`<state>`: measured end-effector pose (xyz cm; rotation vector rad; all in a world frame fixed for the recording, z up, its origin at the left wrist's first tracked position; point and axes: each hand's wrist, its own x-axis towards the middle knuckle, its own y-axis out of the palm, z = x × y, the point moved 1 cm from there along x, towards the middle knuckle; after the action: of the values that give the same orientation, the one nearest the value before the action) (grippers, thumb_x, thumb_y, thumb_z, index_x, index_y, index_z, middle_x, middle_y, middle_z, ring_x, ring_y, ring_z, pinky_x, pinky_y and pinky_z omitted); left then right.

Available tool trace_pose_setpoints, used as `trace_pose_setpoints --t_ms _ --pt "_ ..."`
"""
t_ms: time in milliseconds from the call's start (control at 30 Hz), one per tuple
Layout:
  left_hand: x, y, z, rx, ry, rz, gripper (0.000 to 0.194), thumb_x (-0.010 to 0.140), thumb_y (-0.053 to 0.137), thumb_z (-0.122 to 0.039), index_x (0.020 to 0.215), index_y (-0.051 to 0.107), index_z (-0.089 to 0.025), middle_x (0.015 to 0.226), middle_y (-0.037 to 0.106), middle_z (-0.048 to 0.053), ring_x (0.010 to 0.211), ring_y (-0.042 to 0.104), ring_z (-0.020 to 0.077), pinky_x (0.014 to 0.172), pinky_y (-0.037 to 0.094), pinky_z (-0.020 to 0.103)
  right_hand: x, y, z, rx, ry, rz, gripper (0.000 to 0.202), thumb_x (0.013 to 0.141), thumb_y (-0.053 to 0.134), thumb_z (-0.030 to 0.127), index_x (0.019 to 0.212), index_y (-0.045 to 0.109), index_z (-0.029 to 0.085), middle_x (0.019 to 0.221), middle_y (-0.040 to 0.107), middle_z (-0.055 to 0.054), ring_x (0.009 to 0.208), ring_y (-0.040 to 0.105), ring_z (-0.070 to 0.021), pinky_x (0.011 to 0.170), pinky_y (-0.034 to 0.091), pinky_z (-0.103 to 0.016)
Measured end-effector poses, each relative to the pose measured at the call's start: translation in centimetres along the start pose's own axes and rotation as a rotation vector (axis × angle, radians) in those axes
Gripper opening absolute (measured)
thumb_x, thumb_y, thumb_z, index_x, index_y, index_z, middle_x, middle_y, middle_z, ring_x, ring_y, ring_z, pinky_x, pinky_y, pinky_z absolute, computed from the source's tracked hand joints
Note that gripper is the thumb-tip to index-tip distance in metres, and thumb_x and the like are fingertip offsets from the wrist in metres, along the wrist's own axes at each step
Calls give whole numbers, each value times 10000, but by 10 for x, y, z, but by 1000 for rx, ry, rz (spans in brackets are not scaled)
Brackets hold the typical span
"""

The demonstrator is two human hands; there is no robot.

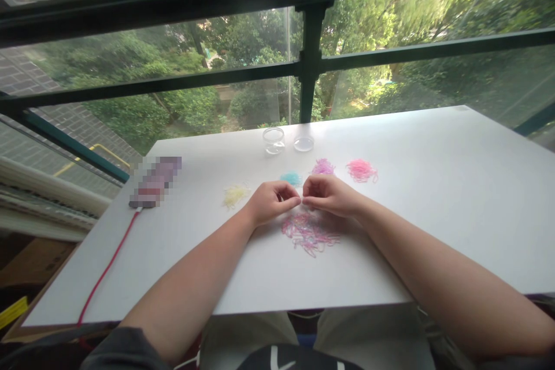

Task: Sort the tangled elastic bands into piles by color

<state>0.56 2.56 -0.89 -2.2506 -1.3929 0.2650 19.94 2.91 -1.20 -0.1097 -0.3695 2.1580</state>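
My left hand [275, 202] and my right hand [329, 195] meet fingertip to fingertip above the table, each closed in a pinch. Whatever lies between the fingers is too small to make out. Just below them is a loose mixed pile of thin bands [309, 234], mostly pink and purple, looking like small elastic loops. Beyond my hands lie a blue pile [291, 178] and a purple pile [323, 166], the latter partly behind my right hand. A pale yellow pile [235, 195] sits left of my left hand, and a pink pile [361, 170] lies farther right.
At the back of the white table [433, 185] stand a clear round container [273, 141] and a clear lid-like disc [304, 143]. A blurred-out phone-like device [156, 182] with a red cable [110, 263] lies at left. Windows border the far edge.
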Motion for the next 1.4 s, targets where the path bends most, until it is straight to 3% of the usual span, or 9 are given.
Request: trace_pose_setpoints --t_ms 400,667,1067,1233,1400 --pt "0 1 1 -4 3 -3 241 716 689 -362 744 646 -127 678 644 20 542 485 70 512 386 187 -1 3 4 11 60 26 66 785 578 221 758 557 165 574 551 26 491 485 -90 465 363 -211" --pt "0 1 3 -4 24 -8 244 755 656 -340 879 706 -136 744 684 43 555 504 74 512 384 187 -1 3 6 18 85 5 87 782 588 241 770 577 156 615 577 7 531 506 -97 495 382 -216" --pt "0 0 2 17 0 -16 259 729 671 -379 770 691 -124 671 656 31 540 490 78 506 379 190 0 1 3 39 28 16 98 775 608 236 788 539 168 600 576 18 553 548 -112 522 412 -225" --pt "0 0 0 19 4 -23 282 719 678 -401 706 632 -123 642 626 15 522 461 66 501 370 185 -1 0 4 57 0 75 157 766 642 265 805 527 165 644 573 13 574 519 -105 530 398 -226" --pt "0 0 0 13 -2 -6 314 712 680 -431 693 612 -126 626 604 10 516 444 66 484 350 184 -1 0 4 29 25 55 198 747 668 310 766 530 170 620 569 18 544 496 -97 500 376 -220"
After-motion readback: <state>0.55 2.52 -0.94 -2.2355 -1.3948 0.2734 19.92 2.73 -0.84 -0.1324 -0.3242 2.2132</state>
